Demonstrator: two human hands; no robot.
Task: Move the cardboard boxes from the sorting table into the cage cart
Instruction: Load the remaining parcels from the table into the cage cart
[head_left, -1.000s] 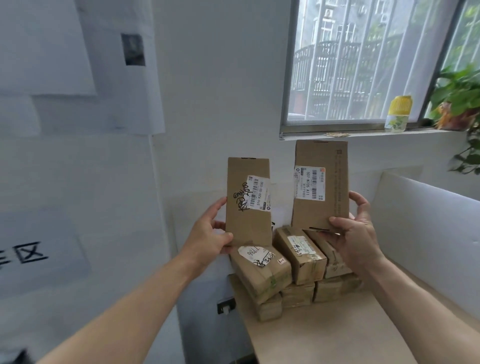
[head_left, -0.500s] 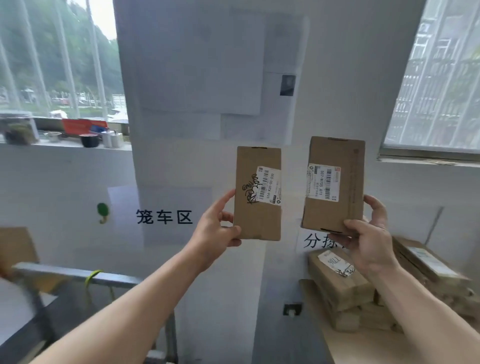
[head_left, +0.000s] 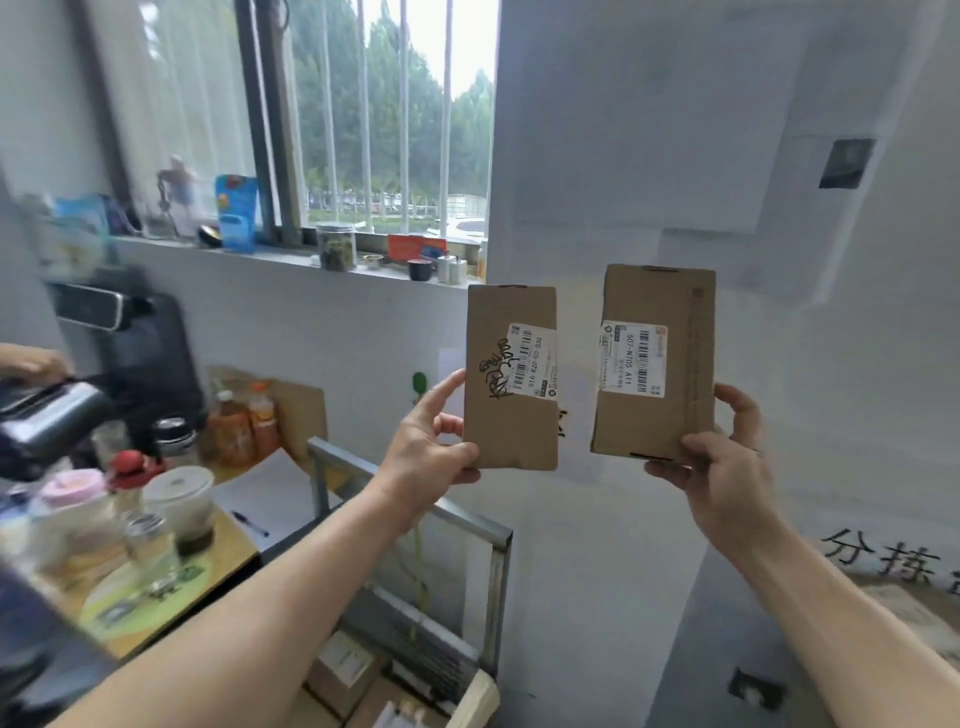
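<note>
**Two boxes raised, one per hand**

Head view: the left hand (head_left: 428, 457) pinches the scribbled box (head_left: 511, 415) at its lower left corner. The right hand (head_left: 727, 478) curls its fingers (head_left: 698, 447) round the lower right corner of the second box (head_left: 654, 415). Both boxes are upright and apart, above the cage cart (head_left: 496, 597).

Head-worn camera looks forward at the wall (head_left: 623, 156).

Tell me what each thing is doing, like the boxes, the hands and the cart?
Scribbled box: held upright in the air, label showing.
Plain box: held upright in the air, apart from the other.
Left hand: grips the scribbled box's lower left corner.
Right hand: grips the plain box's bottom edge.
Cage cart: below the hands, boxes seem to lie inside.
</note>
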